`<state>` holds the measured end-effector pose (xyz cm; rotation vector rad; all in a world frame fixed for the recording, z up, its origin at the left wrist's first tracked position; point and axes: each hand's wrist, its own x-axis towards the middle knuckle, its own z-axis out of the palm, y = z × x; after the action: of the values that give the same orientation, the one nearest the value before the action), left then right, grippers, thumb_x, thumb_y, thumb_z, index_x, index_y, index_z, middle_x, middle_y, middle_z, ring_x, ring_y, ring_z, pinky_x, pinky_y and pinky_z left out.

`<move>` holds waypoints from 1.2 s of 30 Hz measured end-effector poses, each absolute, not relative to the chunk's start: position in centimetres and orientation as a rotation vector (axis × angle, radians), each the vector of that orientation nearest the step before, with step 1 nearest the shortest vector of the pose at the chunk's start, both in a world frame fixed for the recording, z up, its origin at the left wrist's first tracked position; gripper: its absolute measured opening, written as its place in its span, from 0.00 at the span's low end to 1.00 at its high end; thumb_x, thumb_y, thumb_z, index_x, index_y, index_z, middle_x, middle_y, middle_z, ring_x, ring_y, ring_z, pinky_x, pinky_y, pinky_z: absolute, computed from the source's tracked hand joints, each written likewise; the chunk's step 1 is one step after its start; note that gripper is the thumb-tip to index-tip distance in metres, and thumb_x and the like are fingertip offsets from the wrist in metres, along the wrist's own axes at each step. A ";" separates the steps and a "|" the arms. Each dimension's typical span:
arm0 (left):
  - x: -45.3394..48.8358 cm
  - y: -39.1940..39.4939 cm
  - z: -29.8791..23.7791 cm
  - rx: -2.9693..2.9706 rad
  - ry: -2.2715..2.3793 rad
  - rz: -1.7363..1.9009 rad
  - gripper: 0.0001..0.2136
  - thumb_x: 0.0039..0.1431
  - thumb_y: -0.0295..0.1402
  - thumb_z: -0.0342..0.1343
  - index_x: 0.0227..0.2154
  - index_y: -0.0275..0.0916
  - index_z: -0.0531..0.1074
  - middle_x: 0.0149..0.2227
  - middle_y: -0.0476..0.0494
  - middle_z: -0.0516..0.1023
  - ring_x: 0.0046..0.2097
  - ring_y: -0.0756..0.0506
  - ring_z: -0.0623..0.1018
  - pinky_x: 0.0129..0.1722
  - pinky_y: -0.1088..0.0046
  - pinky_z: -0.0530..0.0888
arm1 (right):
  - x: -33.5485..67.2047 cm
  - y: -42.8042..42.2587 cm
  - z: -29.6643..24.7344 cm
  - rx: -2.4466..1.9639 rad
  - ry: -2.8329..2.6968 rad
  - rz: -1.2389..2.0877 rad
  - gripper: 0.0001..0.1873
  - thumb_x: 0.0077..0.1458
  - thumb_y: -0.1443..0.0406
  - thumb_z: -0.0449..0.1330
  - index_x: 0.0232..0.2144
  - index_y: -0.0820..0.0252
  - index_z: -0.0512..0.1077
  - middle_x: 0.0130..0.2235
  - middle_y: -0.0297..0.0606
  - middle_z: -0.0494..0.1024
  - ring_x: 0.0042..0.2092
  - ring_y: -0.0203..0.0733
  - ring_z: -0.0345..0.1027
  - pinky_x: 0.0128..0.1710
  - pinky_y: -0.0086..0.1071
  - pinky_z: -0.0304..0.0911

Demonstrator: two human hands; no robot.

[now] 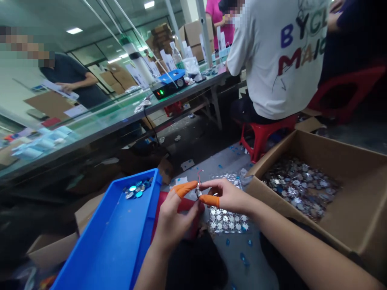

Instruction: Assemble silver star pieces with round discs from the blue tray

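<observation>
Between my hands is a small silvery metal piece (pixel 198 191), with a thin reddish strip (pixel 199 176) sticking up above it. My left hand (pixel 175 211) pinches the piece from the left, an orange finger cot on one finger. From the other side my right hand (pixel 231 196) grips it too, fingers closed, also wearing an orange cot. Below them lies a clear sheet of star-shaped silvery pieces (pixel 226 220). To the left, a blue bin (pixel 121 237) holds several round shiny discs (pixel 138 188) at its far end. Something red (pixel 160 201) shows partly behind my left hand.
An open cardboard box (pixel 341 155) with a heap of silvery pieces (pixel 302 185) stands at right. Small blue scraps (pixel 244 259) litter the floor. Ahead, a person sits on a red stool (pixel 261 135) beside a long workbench (pixel 121 125). Other people stand farther off.
</observation>
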<state>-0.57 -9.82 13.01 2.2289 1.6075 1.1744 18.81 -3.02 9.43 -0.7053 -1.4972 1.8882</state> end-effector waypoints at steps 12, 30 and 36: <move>2.0 -5.6 9.1 2.071 1.194 1.556 0.13 0.56 0.24 0.67 0.42 0.45 0.79 0.42 0.45 0.79 0.42 0.44 0.80 0.41 0.67 0.79 | 22.0 -2.6 10.9 -0.616 -1.455 1.980 0.25 0.53 0.51 0.69 0.49 0.57 0.79 0.36 0.39 0.80 0.31 0.39 0.73 0.25 0.27 0.61; 2.2 -3.9 5.6 1.489 1.289 1.607 0.09 0.62 0.34 0.63 0.44 0.46 0.81 0.47 0.41 0.79 0.51 0.41 0.78 0.55 0.62 0.75 | 19.4 -2.1 7.6 -0.965 -1.539 1.262 0.29 0.57 0.61 0.66 0.60 0.56 0.70 0.56 0.49 0.76 0.39 0.44 0.77 0.43 0.40 0.75; 1.8 -4.5 5.9 1.469 1.378 1.577 0.06 0.60 0.35 0.64 0.39 0.44 0.82 0.41 0.42 0.80 0.45 0.42 0.79 0.47 0.65 0.77 | 19.1 -1.9 6.8 -1.066 -1.740 0.867 0.31 0.59 0.66 0.62 0.64 0.53 0.66 0.56 0.46 0.77 0.40 0.45 0.76 0.44 0.40 0.74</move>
<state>1.75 -4.46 5.92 1.4686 1.3785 1.5766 19.14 -1.92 6.80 -1.0660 -1.7397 0.8673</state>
